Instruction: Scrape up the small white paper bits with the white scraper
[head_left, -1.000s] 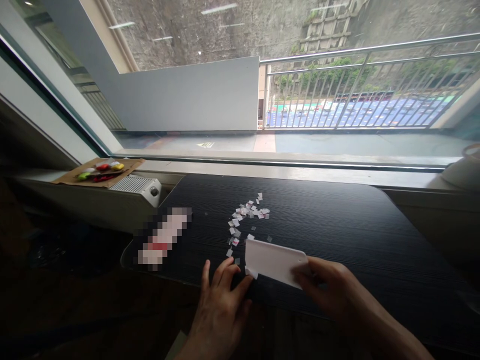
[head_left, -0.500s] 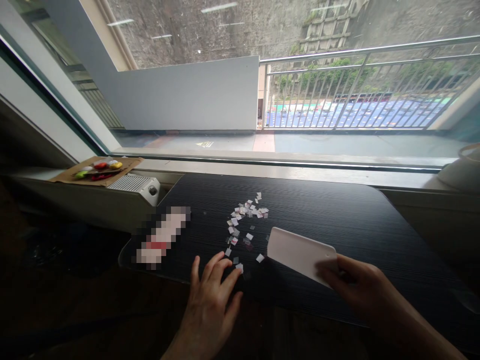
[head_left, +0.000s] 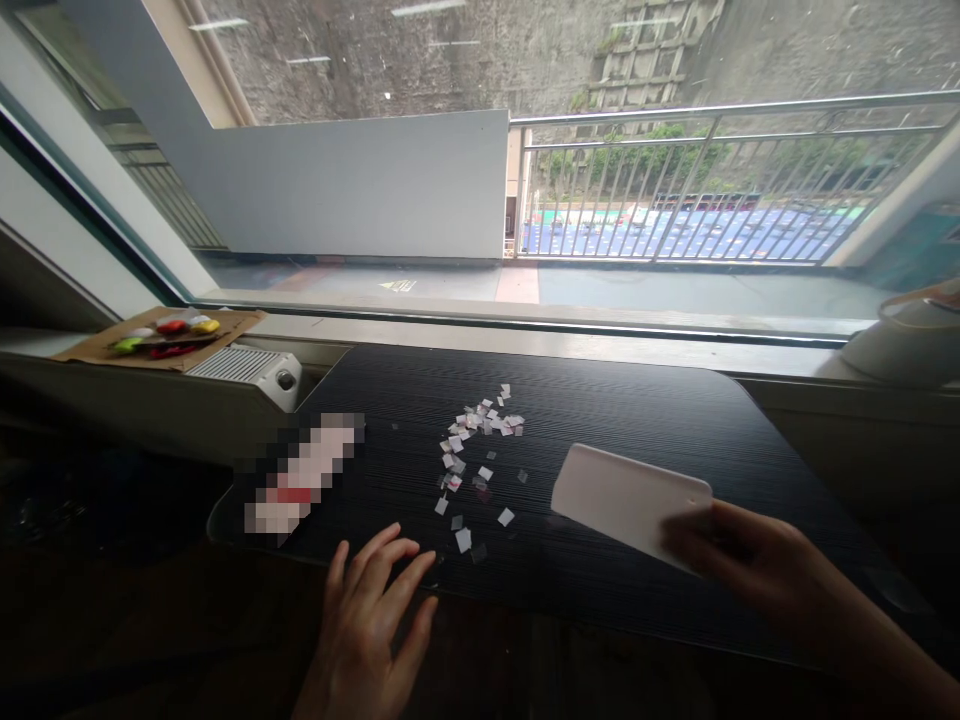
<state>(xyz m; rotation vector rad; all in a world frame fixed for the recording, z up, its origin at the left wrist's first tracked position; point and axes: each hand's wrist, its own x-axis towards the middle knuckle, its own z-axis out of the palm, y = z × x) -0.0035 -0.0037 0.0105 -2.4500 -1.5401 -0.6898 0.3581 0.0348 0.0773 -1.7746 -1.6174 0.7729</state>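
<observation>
My right hand point(head_left: 739, 545) grips one end of a flat white rectangular plate point(head_left: 622, 495) with rounded corners and a small hole near the held end. The plate is tilted over the right half of the dark table point(head_left: 645, 410); I cannot tell whether its edge touches the top. Small square scraps point(head_left: 472, 425), white and clear, lie scattered in a curved band across the middle. At the table's front edge, my left hand point(head_left: 379, 600) has its fingers apart and holds nothing. A white scrap point(head_left: 463, 540) lies just beyond its fingertips.
A blurred-out pale item with a red band point(head_left: 307, 475) lies on the table's left side. Brown paper with colourful small items point(head_left: 176, 335) rests on the sill, beside a white radiator point(head_left: 255, 375). A large window and a pale rounded container point(head_left: 904, 340) are behind the table.
My left hand has drawn back toward me and left, off the scraps. My right hand has carried the white plate to the right. The view has shifted slightly.
</observation>
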